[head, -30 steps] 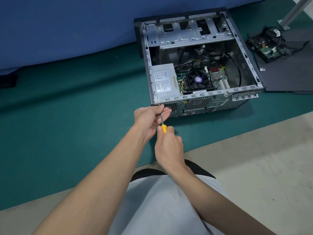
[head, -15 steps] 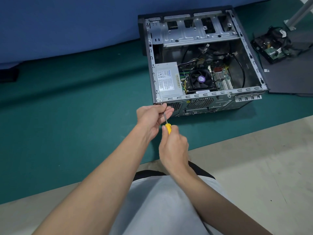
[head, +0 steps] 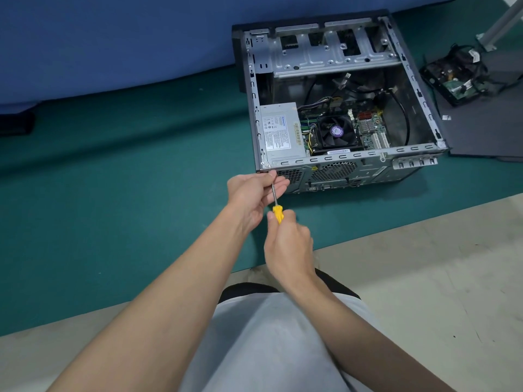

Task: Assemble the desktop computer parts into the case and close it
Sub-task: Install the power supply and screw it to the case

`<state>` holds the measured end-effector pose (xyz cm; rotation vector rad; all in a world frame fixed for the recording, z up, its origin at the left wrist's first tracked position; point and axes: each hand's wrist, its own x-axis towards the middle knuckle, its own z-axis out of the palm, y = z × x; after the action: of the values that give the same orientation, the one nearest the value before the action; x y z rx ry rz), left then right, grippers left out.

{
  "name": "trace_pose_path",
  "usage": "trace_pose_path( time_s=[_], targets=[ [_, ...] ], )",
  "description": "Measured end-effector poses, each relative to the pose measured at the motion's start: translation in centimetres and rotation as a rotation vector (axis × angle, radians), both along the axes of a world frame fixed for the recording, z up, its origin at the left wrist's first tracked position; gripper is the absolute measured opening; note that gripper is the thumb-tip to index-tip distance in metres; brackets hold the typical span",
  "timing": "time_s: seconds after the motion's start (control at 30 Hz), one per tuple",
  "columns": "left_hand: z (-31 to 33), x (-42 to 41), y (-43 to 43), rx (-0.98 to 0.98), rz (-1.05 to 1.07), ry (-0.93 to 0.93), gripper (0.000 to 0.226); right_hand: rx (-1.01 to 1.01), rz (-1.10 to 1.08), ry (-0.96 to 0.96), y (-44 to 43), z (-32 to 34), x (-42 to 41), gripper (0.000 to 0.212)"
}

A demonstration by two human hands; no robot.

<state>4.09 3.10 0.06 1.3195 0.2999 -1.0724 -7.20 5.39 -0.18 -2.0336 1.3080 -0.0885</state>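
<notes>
Both hands are on one tool right now: the right hand (head: 287, 244) is wrapped around the yellow handle of a screwdriver (head: 276, 203), and the left hand (head: 254, 195) has its fingertips pinched around the metal shaft up near the tip, steadying it against the rear corner of the computer case (head: 418, 89). That case is lying on its side on the green mat (head: 141, 179), open side up, with the power supply (head: 280, 131) sitting in the near-left corner and the CPU fan (head: 335, 131) beside it on the motherboard.

My guess is they're driving one of the PSU mounting screws through the back panel. The screw itself is hidden behind the left fingers, so I can't tell if it's seated.

Stuff that could go sideways:
- tip cams out because the shaft comes in at an angle, and the head gets chewed up
- a slip sends the tip into those pinching fingers
- screw starts cross-threaded if the PSU holes aren't lined up with the panel
- screw drops and rolls under the case

Also, the drive with cables (head: 455, 80) is out on the dark side panel (head: 481, 131) to the right, so plenty is left.
</notes>
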Motion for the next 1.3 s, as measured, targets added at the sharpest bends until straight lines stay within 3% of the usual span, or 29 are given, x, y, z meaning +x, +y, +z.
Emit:
trace_pose_path(
  time_s=[0.1, 0.13, 0.23, 0.3, 0.33, 0.37, 0.47, 0.53, 0.67, 0.7, 0.83, 0.9, 0.97, 1.07, 1.1, 1.2, 1.3],
  targets=[
    [0.1, 0.0, 0.1, -0.018, -0.015, 0.006, 0.004, 0.172, -0.140, -0.117, -0.4, -0.4, 0.9, 0.029],
    [0.0, 0.0, 0.2, -0.021, -0.017, 0.006, 0.004, 0.358, -0.244, -0.270, -0.6, -0.7, 1.0, 0.030],
    [0.0, 0.0, 0.2, -0.020, -0.007, 0.001, 0.003, 1.219, -0.625, -0.852, -0.6, -0.6, 0.7, 0.034],
    [0.0, -0.1, 0.2, -0.010, -0.003, -0.005, 0.003, 1.489, -0.714, -0.977, -0.8, -0.3, 0.4, 0.032],
    [0.1, -0.1, 0.2, -0.007, -0.006, -0.007, 0.003, 1.439, -0.698, -0.919, -0.9, -0.2, 0.4, 0.032],
    [0.1, -0.1, 0.2, -0.003, -0.010, -0.009, 0.004, 1.235, -0.631, -0.777, -0.9, -0.2, 0.3, 0.033],
    [0.2, -0.1, 0.2, 0.017, -0.012, -0.018, 0.005, 0.345, -0.199, -0.181, -0.5, 0.0, -0.1, 0.037],
    [0.2, -0.2, 0.2, 0.013, -0.014, -0.024, 0.006, 0.145, -0.086, -0.092, 0.0, -0.2, 0.1, 0.033],
    [0.2, 0.0, 0.4, -0.016, -0.050, -0.028, 0.005, 0.197, -0.174, -0.162, -0.4, -0.7, 1.3, 0.034],
    [0.2, 0.0, 0.5, -0.022, -0.059, -0.027, 0.005, 0.322, -0.252, -0.262, -0.4, -0.8, 1.5, 0.035],
    [0.0, 0.3, 0.7, -0.029, -0.075, -0.032, 0.004, 1.164, -0.666, -0.881, -0.4, -0.5, 1.4, 0.039],
    [-0.1, 0.3, 0.7, -0.026, -0.075, -0.035, 0.003, 1.344, -0.707, -0.955, -0.6, -0.2, 1.3, 0.038],
    [-0.1, 0.2, 0.6, -0.026, -0.061, -0.035, 0.003, 1.177, -0.655, -0.810, -0.7, -0.1, 1.2, 0.037],
    [-0.2, 0.1, 0.5, -0.018, -0.047, -0.041, 0.004, 0.455, -0.331, -0.298, -0.1, 0.1, 0.9, 0.038],
    [-0.2, 0.1, 0.6, -0.016, -0.051, -0.041, 0.004, 0.294, -0.234, -0.216, 0.2, 0.0, 0.9, 0.037],
    [-0.1, 0.4, 0.7, -0.027, -0.074, -0.021, 0.015, 0.205, -0.205, -0.176, 0.5, -0.2, 1.5, 0.035],
    [0.2, 1.0, 0.9, -0.033, -0.104, 0.059, 0.053, 0.231, -0.245, -0.183, 0.4, -0.6, 2.0, 0.036]
  ],
)
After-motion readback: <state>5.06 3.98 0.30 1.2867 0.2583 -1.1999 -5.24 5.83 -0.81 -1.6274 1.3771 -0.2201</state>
